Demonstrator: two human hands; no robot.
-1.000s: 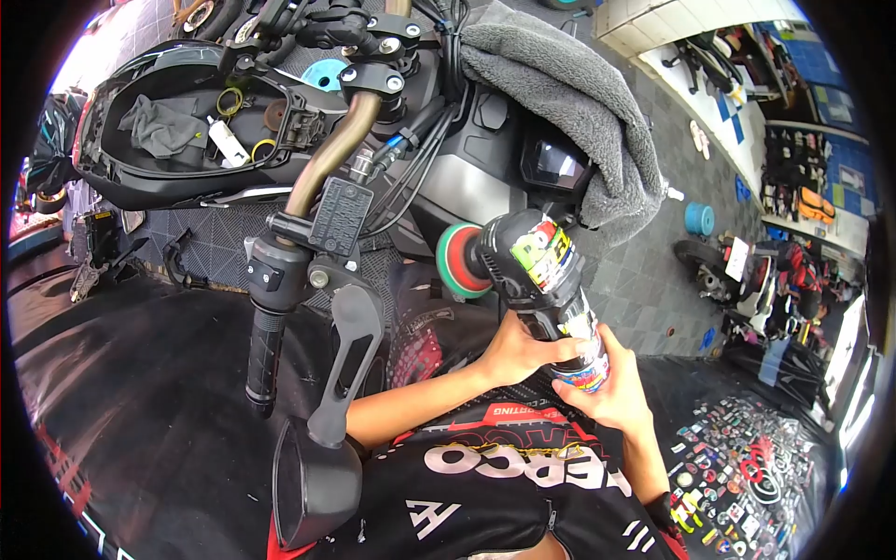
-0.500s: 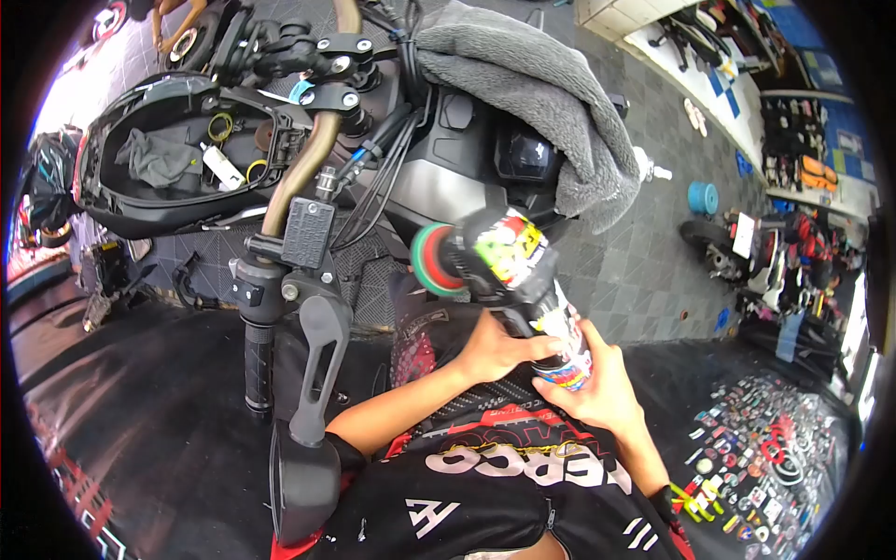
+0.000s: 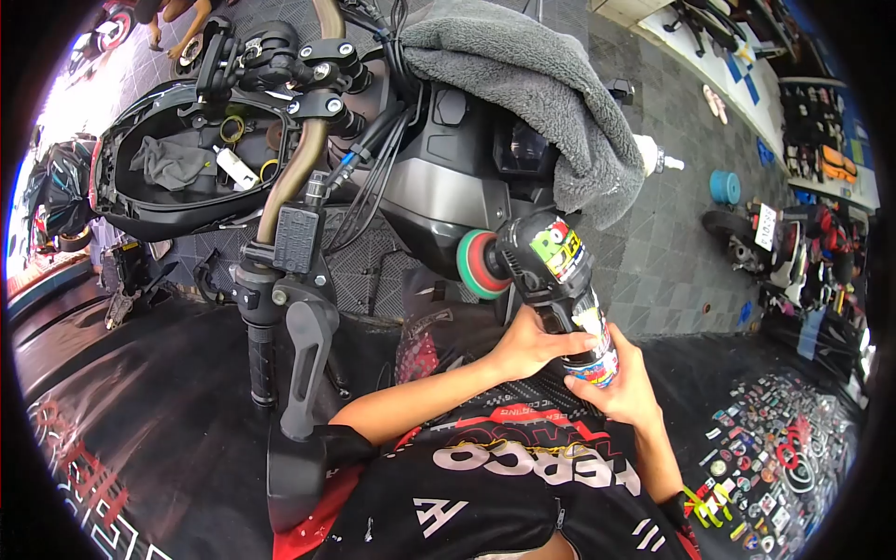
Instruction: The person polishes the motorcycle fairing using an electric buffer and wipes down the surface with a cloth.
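Note:
A black polisher [image 3: 546, 257] covered in stickers lies slanted in both hands, its green and red round pad [image 3: 481, 264] facing left, close to the dark lower panel of the motorcycle [image 3: 443, 191]. My left hand [image 3: 534, 347] is wrapped round the upper part of the handle, thumb across it. Lower down, my right hand [image 3: 627, 381] grips the handle's sticker-covered end. Whether the pad touches the panel cannot be made out. A grey towel [image 3: 551, 84] hangs over the front of the motorcycle, above the polisher.
At left are the handlebar grip [image 3: 262, 364], the brake reservoir and a mirror [image 3: 297, 471]. The open seat compartment [image 3: 121, 210] holds a cloth and a white bottle [image 3: 235, 169]. Another person's hands [image 3: 177, 47] show at the top left. A blue roll [image 3: 724, 187] stands on the floor.
The view has shifted. The polisher swung left, then back right, with both hands still round it. Another person's hands have come into view at the top left.

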